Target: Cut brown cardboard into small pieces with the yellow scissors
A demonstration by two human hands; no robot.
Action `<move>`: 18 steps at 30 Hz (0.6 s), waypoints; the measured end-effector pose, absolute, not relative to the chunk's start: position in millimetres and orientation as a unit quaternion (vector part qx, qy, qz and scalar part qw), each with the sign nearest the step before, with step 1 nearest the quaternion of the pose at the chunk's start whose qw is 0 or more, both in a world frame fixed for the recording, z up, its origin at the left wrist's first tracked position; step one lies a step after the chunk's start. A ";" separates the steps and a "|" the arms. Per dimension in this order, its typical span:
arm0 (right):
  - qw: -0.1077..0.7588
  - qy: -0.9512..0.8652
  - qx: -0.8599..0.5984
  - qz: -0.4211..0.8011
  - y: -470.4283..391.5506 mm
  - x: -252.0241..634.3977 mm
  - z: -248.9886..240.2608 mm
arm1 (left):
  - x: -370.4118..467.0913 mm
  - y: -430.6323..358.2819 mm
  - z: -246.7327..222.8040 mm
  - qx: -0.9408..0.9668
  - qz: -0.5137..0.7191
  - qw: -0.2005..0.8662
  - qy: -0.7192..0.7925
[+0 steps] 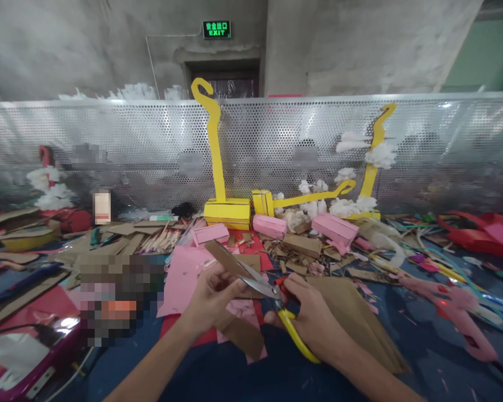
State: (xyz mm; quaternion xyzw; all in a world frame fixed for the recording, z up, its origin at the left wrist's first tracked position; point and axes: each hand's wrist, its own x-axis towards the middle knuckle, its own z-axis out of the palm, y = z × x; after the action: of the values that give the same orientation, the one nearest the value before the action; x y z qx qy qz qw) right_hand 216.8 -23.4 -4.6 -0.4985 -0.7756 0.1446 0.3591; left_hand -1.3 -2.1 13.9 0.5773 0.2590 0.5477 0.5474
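Note:
My left hand [207,296] pinches a narrow strip of brown cardboard [224,258], its fingers closed around the lower part. My right hand [308,312] is wrapped round the red and yellow handles of a pair of scissors [257,285]. The metal blades point left toward the strip, close to my left fingertips; whether they cut into it I cannot make out. Below my left hand lies another cardboard strip [241,334], over pink paper [184,279] and red paper. A larger cardboard sheet [352,318] lies beside my right hand.
Yellow hook-topped pieces, one on a yellow box [227,213], stand against a perforated metal panel [151,128]. Small pink boxes [335,230] and cardboard scraps [293,257] lie ahead. A pink glue gun [456,312] is at right, and a purple box [33,368] at left.

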 end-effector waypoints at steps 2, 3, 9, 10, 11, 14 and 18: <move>0.366 -0.775 -0.494 0.148 -21.9 216.7 -6.1 | -1.2 -2.2 14.6 0.578 0.550 0.542 0.265; 0.368 -0.775 -0.492 0.148 -21.2 216.7 -7.1 | -1.4 -1.9 14.2 0.577 0.550 0.542 0.267; 0.373 -0.771 -0.495 0.145 -19.5 216.6 -11.5 | -4.7 2.3 5.5 0.578 0.545 0.554 0.250; 0.372 -0.770 -0.498 0.147 -19.7 216.4 -11.7 | -5.1 2.8 4.4 0.577 0.544 0.556 0.249; 0.369 -0.769 -0.500 0.150 -19.9 216.2 -11.8 | -5.5 3.2 3.8 0.577 0.543 0.557 0.249; 0.363 -0.768 -0.504 0.156 -21.0 215.4 -10.5 | -6.1 3.3 4.1 0.579 0.540 0.557 0.248; 0.368 -0.773 -0.493 0.158 -24.4 214.9 -5.6 | -6.5 1.9 6.3 0.590 0.538 0.545 0.256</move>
State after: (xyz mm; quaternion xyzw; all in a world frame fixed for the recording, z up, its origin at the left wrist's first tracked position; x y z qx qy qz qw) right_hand 214.9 -24.4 -5.6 -0.4927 -0.7727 0.1576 0.3680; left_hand -6.5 1.9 6.3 0.5898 0.2561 0.5385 0.5446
